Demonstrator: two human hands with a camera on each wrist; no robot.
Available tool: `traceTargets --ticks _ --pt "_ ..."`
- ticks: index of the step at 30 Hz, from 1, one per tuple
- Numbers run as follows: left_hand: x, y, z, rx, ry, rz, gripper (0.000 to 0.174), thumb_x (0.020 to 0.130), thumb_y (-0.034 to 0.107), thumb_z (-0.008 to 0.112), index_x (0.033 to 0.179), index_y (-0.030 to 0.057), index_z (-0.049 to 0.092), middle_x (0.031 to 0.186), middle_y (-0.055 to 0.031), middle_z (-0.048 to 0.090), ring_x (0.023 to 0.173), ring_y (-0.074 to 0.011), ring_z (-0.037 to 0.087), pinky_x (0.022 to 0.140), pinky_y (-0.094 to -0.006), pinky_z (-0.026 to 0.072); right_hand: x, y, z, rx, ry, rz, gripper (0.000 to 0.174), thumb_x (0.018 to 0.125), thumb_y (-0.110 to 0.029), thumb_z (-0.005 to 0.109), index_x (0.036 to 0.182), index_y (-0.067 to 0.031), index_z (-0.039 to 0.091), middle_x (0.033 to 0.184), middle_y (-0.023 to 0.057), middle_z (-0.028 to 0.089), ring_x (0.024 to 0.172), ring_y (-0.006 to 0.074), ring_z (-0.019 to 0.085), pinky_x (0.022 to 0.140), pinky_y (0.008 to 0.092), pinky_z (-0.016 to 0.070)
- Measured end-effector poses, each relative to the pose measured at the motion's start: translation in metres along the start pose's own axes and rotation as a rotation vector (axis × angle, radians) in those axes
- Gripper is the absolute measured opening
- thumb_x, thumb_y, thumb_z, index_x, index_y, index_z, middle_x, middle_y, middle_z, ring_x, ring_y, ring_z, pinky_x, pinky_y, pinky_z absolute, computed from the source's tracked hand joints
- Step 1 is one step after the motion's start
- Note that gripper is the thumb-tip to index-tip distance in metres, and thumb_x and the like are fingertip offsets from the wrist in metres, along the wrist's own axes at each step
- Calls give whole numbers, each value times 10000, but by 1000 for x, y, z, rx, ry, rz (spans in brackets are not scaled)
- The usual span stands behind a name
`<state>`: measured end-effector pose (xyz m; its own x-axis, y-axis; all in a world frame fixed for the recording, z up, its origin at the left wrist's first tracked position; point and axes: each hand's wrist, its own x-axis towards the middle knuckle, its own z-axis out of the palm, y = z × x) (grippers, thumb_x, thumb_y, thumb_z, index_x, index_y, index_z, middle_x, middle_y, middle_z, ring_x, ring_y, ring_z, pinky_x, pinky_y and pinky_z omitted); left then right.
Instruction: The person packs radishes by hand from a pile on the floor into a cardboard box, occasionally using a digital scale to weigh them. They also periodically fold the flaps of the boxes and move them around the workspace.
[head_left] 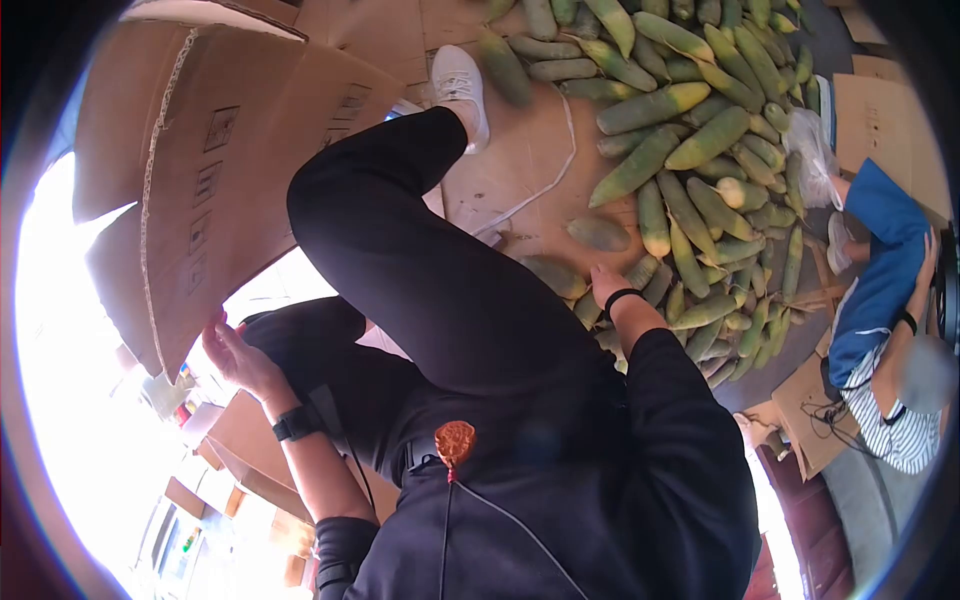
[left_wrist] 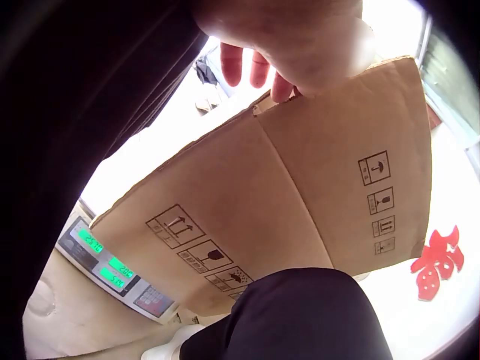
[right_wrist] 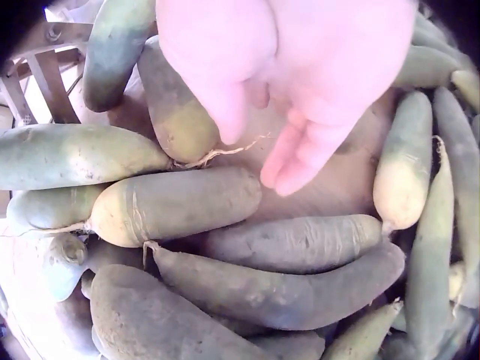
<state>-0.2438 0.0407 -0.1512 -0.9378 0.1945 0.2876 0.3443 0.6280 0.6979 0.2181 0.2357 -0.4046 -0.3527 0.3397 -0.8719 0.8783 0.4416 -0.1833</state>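
My left hand point(head_left: 240, 362) grips the edge of a large cardboard box point(head_left: 240, 150). In the left wrist view the hand point(left_wrist: 300, 45) overlaps the upper edge of that box point(left_wrist: 225, 187), its fingertips bent down along the rim. My right hand point(head_left: 610, 288) reaches down at the near side of a pile of green radishes point(head_left: 690, 150). Seen from the right wrist, this hand point(right_wrist: 292, 82) has thumb and fingers apart with nothing between them. Its fingertips lie right by the blunt end of one green radish point(right_wrist: 180, 204).
A scale point(left_wrist: 112, 262) with green lit digits stands beside the box. Flat cardboard point(head_left: 500, 185) covers the floor, with a white strap point(head_left: 545, 195) across it. At the right another person point(head_left: 880, 290) in blue trousers sits near a clear plastic bag point(head_left: 812, 150).
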Motion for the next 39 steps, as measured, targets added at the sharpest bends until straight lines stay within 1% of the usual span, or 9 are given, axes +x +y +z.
traceTargets --ticks 4,14,17,18,23,25,27,29,39 --pt "2 1 0 44 -39 23 285 939 259 456 1129 53 508 1084 -104 605 1035 -188 563 748 -270 471 7 0 2 -27 -80 93 261 823 -102 443 909 -6 670 983 213 620 952 348 589 825 408 474" --pt "1 4 2 -26 -23 -14 281 938 218 450 1143 30 489 1104 -116 596 1035 -176 562 724 -270 460 -19 -15 -18 151 -180 268 280 766 -158 516 958 -5 650 1039 207 606 1015 316 576 858 387 459" --pt "2 3 1 -63 -20 -41 270 941 213 448 1144 40 493 1102 -107 599 1037 -166 561 713 -252 448 -29 5 -40 119 -289 -25 261 704 -212 557 824 -12 673 889 190 644 855 327 626 726 396 500" --pt "1 4 2 -71 -10 -41 270 941 213 448 1144 40 493 1102 -107 599 1037 -166 561 713 -252 448 -34 2 -52 314 -328 150 224 682 -188 538 752 -29 679 765 153 653 711 283 636 576 383 506" --pt "2 -2 0 -142 -5 -71 241 945 201 451 1129 61 521 1069 -72 617 1029 -154 565 712 -245 439 -44 12 -63 509 -211 -90 172 664 -159 523 676 -39 644 717 84 618 614 195 575 467 331 470" --pt "2 1 0 -159 -1 -93 229 943 188 453 1125 74 534 1053 -60 624 992 -139 571 718 -245 437 -47 12 -69 846 -156 92 138 661 -146 535 672 -38 620 670 63 572 604 177 553 471 333 466" --pt "2 -1 -1 -175 -15 -85 234 940 190 460 1125 66 532 1045 -53 626 981 -131 570 723 -247 437 -55 14 -82 834 -83 -103 114 662 -136 542 666 -43 607 619 31 521 538 137 491 473 309 446" --pt "2 -2 -2 -191 -18 -98 236 938 193 464 1123 63 533 1046 -52 626 978 -130 571 724 -248 438 -75 -5 -115 1075 -94 147 104 673 -133 536 655 -54 600 605 13 508 481 109 434 475 278 425" --pt "3 0 -5 -287 -10 -105 228 930 188 478 1098 52 551 1013 -49 626 950 -130 575 760 -261 440 -122 -49 -186 1179 206 -114 141 710 -133 520 609 -42 555 506 -26 390 443 70 349 456 220 342"
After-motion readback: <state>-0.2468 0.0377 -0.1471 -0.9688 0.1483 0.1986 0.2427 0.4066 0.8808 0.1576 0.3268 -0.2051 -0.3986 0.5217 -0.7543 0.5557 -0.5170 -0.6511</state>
